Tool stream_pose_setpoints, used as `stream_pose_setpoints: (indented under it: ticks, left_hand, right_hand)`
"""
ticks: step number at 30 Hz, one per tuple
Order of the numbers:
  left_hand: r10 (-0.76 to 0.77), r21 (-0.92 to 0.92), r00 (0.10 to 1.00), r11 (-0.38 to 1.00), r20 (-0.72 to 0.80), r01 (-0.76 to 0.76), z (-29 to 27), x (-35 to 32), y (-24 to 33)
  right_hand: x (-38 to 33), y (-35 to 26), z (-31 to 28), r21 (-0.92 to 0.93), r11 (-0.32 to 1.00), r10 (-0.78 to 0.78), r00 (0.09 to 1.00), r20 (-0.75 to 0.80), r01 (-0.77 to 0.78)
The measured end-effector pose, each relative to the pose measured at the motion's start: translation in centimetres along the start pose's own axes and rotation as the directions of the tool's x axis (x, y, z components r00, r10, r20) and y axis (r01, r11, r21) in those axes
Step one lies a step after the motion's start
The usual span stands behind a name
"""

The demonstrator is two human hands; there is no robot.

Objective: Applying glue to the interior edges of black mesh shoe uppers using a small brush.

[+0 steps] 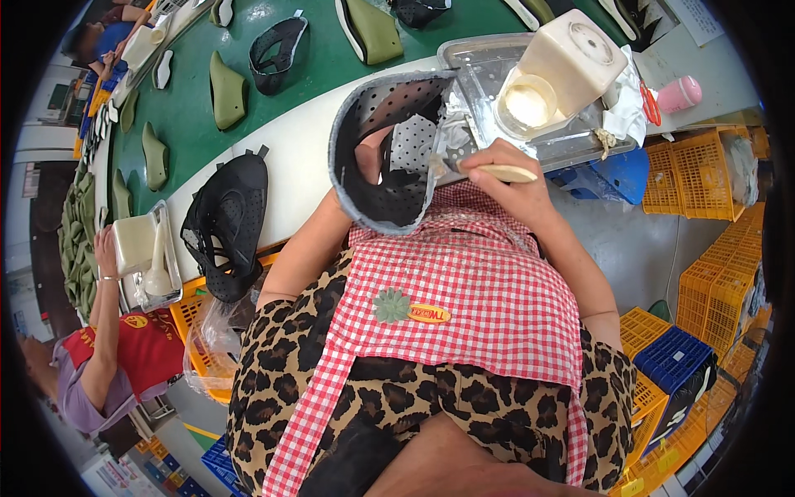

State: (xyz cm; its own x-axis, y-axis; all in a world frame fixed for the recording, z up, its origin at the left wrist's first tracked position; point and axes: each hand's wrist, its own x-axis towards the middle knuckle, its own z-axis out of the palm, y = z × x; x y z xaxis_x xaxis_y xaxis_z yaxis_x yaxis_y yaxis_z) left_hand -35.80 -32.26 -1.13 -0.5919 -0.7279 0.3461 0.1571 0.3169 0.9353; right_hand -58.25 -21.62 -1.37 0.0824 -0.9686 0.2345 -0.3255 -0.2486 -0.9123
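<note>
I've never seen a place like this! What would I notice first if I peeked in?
Probably the black, hole-dotted shoe upper held up in the middle: the left hand is tucked inside it, while the right hand holds a pale brush handle at its edge. Behind it runs a green belt carrying olive pieces, and orange crates are stacked at right.

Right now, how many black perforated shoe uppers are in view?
4: one held in the left hand, one on the white table edge, one on the green belt, one cut off at the top edge. Others may be hidden.
</note>
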Motion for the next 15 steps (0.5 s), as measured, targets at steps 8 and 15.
stream_pose_setpoints:
  ticks: [8,15]
  left_hand:
    - [-0.163,0.293,0.979,0.948,0.125,0.121,-4.8,-0.8,2.4]
    - [-0.47,-0.075,0.833,0.857,0.292,0.51,-7.9,-0.8,0.6]
  right_hand:
    - [1.3,0.4,-0.4,0.117,0.993,0.012,0.991,-0.132,0.004]
    - [3.2,-4.8,-2.2,-0.226,0.925,-0.354,0.909,-0.22,0.306]
